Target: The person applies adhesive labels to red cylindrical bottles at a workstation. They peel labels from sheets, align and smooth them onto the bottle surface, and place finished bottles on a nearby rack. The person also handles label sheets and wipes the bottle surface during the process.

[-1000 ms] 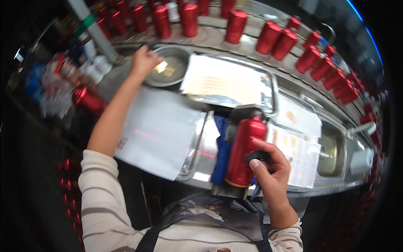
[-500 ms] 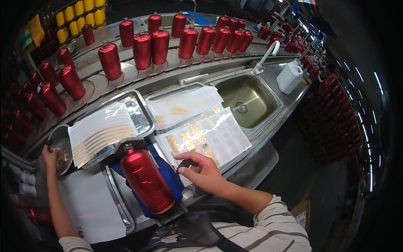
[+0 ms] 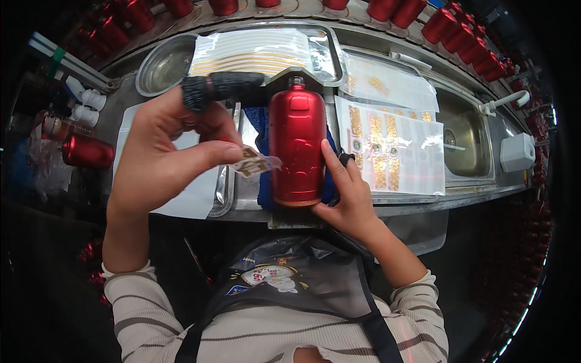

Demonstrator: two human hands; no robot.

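A glossy red bottle [image 3: 296,145] with a clear neck lies on a blue cloth [image 3: 261,130] in a metal holder, its neck pointing away from me. My right hand [image 3: 351,196] grips its lower right side, the thumb at the base and a finger along the wall; a black band circles one finger. Left of the bottle, my left hand [image 3: 163,148] pinches a small clear decal [image 3: 257,163] with gold marks between thumb and fingers. The decal's free end hangs close to the bottle; I cannot tell whether they touch. A black sleeve covers the left index finger.
A round metal bowl [image 3: 148,75] stands at the far left, beside a tray [image 3: 327,54] carrying gold-striped sheets. Gold decal sheets [image 3: 417,151] lie right of the bottle, before a sink [image 3: 466,121] and a white jug [image 3: 517,151]. Red bottles [image 3: 448,24] line the back conveyor.
My left hand has come from the bowl to the bottle, now with the decal in its fingers. My right hand has moved from above the sheets onto the bottle. The view has turned downward.
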